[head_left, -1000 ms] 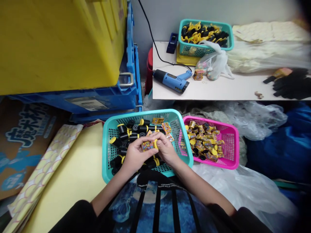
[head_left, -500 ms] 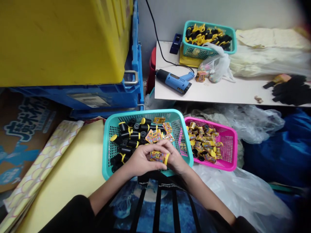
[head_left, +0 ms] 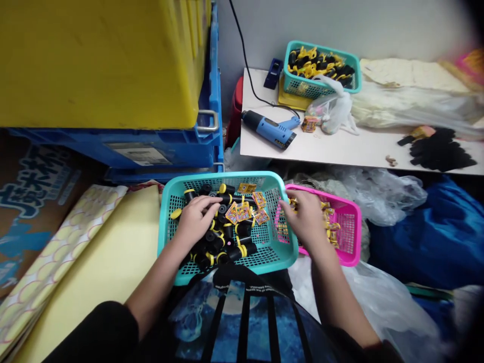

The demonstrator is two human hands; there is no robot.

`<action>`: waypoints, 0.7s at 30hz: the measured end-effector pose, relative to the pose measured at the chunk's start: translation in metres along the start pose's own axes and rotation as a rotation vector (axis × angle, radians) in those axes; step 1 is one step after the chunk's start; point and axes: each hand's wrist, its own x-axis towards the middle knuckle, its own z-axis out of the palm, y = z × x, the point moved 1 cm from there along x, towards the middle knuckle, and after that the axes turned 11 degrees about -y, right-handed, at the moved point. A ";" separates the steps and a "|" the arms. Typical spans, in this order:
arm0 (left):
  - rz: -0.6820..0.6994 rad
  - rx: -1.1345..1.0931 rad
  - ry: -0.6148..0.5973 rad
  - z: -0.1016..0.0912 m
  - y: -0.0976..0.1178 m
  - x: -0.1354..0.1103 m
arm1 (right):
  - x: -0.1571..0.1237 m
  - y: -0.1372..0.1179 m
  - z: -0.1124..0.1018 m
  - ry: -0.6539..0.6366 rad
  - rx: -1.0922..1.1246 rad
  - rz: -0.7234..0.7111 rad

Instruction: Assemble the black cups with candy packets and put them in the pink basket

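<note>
My left hand point(head_left: 195, 220) reaches over the black canisters with yellow lids point(head_left: 245, 250) in the teal basket point(head_left: 284, 252). Its fingers stretch forward, thumb slightly apart, close to a canister near the basket's middle; I see nothing held. At the basket's right rim, my right hand point(head_left: 305, 218) hangs over the pink basket point(head_left: 354, 237), thumb apart from the fingers. No canister shows in its grasp, though the fingertips are partly hidden. Labelled canisters point(head_left: 333, 227) lie beneath and beside it. Several orange printed sleeves point(head_left: 244, 212) rest on the black canisters.
Behind, a white table point(head_left: 340, 151) holds a blue heat gun point(head_left: 270, 130), another teal basket point(head_left: 357, 80) of black and yellow parts and a tied plastic bag point(head_left: 336, 108). Stacked crates, a yellow crate point(head_left: 94, 60) on top, stand left. Clear plastic bags point(head_left: 378, 292) lie at right.
Both hands were together holding a labelled canister over the teal basket. They have separated: the left moved left onto the black canisters, the right moved right over the pink basket.
</note>
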 end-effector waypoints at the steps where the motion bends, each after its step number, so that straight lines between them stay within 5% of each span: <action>1: 0.032 0.018 -0.056 0.004 0.001 0.001 | 0.010 -0.012 0.013 -0.136 0.023 -0.098; 4: 0.124 0.118 -0.230 0.016 0.002 0.003 | 0.035 -0.044 0.048 -0.418 -0.089 -0.239; 8: 0.140 0.182 -0.235 0.024 -0.006 0.004 | 0.048 -0.052 0.063 -0.476 -0.152 -0.249; 15: 0.137 -0.179 -0.012 0.022 0.010 0.000 | 0.026 -0.054 0.028 -0.401 -0.146 -0.325; 19: 0.033 -0.576 -0.044 0.021 0.033 -0.001 | 0.022 -0.072 0.004 -0.359 0.198 -0.499; 21: -0.024 -0.729 0.035 0.018 0.037 0.001 | 0.025 -0.080 0.000 -0.347 0.435 -0.471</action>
